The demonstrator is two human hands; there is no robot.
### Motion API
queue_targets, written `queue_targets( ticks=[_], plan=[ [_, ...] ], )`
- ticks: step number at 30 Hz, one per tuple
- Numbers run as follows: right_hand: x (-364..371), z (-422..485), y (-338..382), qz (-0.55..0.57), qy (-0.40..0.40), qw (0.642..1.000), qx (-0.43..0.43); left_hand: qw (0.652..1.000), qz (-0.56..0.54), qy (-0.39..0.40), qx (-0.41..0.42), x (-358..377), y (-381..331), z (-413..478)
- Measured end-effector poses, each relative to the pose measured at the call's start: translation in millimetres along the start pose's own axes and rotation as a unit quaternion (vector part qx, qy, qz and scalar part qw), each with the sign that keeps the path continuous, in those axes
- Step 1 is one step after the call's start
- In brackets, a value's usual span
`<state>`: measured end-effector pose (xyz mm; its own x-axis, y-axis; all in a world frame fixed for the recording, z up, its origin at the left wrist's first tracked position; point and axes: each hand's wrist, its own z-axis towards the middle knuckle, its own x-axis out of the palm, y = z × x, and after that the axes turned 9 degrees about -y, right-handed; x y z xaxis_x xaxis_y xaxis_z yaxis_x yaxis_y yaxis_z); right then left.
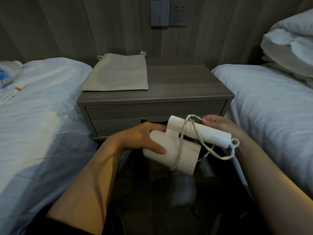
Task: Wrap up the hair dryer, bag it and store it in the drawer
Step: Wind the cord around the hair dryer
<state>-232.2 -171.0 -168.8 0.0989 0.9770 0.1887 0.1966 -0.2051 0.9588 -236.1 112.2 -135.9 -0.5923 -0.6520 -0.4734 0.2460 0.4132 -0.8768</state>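
Observation:
A white hair dryer [184, 155] is held in front of the nightstand, its folded handle pointing right. My left hand [145, 138] grips its barrel from the left. My right hand [216, 123] pinches the white cord [196, 134] above the handle; the cord loops around the dryer's body and handle, and a loose loop hangs below right. A flat grey drawstring bag [116, 73] lies on the left part of the nightstand top. The drawer [152, 112] in the nightstand front is closed.
The grey wooden nightstand [186, 82] stands between two beds with white sheets [39, 116] [274, 107]. Pillows [291, 43] pile at the right. A wrapped packet and a small box [11, 94] lie on the left bed. Wall switches and a socket [167, 13] sit above.

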Motion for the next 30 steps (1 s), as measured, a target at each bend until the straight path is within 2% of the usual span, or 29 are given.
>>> queue_targets(
  ticks=[3,6,11,13,17,19,21,26,30],
  plan=[
    [5.4,3.8,-24.2,0.031,-0.074,0.996,0.03,0.998,-0.059,-0.034,-0.003,4.9,0.6,3.2],
    [24.1,-0.2,-32.6,0.019,-0.02,0.999,0.039,0.991,-0.124,-0.057,-0.007,10.7,3.3,7.4],
    [36.0,-1.7,-30.2,0.002,-0.028,0.999,0.018,0.967,-0.223,-0.115,-0.032,19.6,5.2,14.2],
    [36.6,-6.2,-28.2,0.0,-0.009,1.0,0.015,0.958,-0.253,-0.132,-0.04,20.5,4.9,16.0],
    [36.5,-16.1,-20.9,0.073,0.083,0.994,0.024,0.931,-0.305,-0.195,-0.053,21.3,0.9,19.3],
    [36.4,-19.0,-18.2,0.131,0.152,0.979,0.032,0.924,-0.305,-0.224,-0.06,21.7,-0.4,20.1],
    [38.6,-18.4,-19.3,0.144,0.177,0.973,0.038,0.922,-0.292,-0.247,-0.065,23.7,-1.2,21.1],
    [59.3,-15.8,-27.4,0.153,0.088,0.983,0.053,0.929,-0.219,-0.295,-0.05,34.6,-5.5,25.7],
    [64.5,-18.6,-29.7,0.164,0.064,0.984,0.041,0.933,-0.176,-0.307,-0.068,37.7,-6.8,25.3]
  ],
)
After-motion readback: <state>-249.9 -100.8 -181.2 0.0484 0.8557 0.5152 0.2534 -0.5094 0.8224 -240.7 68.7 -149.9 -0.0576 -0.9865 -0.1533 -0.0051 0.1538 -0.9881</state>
